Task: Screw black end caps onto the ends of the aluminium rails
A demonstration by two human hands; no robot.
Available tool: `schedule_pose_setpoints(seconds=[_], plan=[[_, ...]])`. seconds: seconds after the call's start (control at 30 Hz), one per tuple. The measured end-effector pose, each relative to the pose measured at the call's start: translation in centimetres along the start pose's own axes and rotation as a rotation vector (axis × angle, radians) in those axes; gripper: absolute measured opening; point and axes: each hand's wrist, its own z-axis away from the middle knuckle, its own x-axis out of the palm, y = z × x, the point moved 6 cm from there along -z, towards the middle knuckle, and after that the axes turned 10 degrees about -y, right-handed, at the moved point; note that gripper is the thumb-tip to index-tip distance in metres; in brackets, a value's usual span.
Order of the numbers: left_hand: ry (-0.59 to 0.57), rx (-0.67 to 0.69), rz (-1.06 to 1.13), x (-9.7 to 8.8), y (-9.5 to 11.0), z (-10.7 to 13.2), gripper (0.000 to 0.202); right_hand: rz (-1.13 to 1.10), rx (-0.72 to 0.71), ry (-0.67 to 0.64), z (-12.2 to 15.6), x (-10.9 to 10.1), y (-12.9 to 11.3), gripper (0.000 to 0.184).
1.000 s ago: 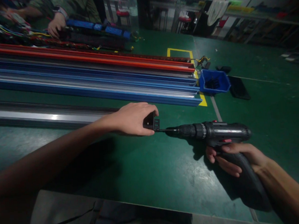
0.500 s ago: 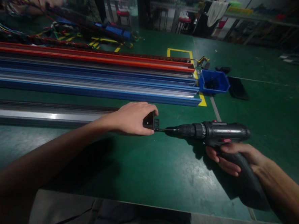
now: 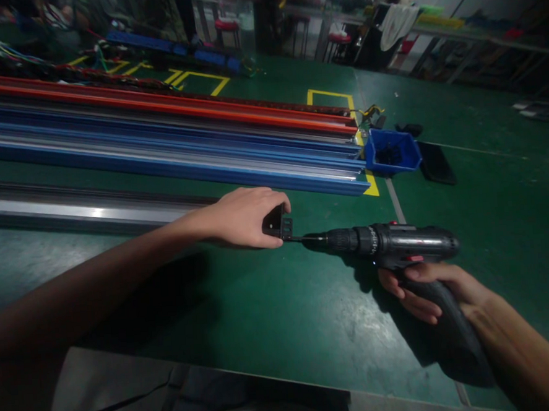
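My left hand (image 3: 247, 218) is closed around the right end of a long silver-and-black metal profile (image 3: 93, 210), its fingers gripping a small black end bracket (image 3: 287, 226) there. My right hand (image 3: 424, 292) is wrapped around the handle of a black cordless drill (image 3: 398, 242), which points left. The drill's long thin bit (image 3: 299, 238) reaches the lower part of the bracket; whether a screw sits at its tip is too small to tell. My palm and fingers hide part of the profile's end.
Behind the profile lie long blue rails (image 3: 207, 163) and an orange rail (image 3: 194, 105). A blue bin (image 3: 394, 151) with small dark parts stands at their right ends, beside a flat black object (image 3: 437, 163). Loose wires (image 3: 18, 54) lie at the back left of the green table.
Both my hands, the drill and the bracket stay in nearly the same place. At the back left, another person's arm and hand have shifted, uncovering more of a blue strip.
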Motion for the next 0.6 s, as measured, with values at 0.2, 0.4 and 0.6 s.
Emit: schedule_pose_setpoints(seconds=[0.2,0.4,0.6], plan=[[-0.001,0.001,-0.003,-0.04,0.02,-0.03,0.056,0.012,0.000,-0.001,-0.09,0.10,-0.12,0.027],[-0.011,-0.011,-0.006,-0.09,0.11,0.01,0.056,0.007,-0.012,0.001,-0.03,0.10,-0.02,0.029],[-0.007,-0.009,-0.006,-0.08,0.07,0.00,0.056,0.009,-0.008,0.023,-0.01,-0.23,-0.01,0.029]])
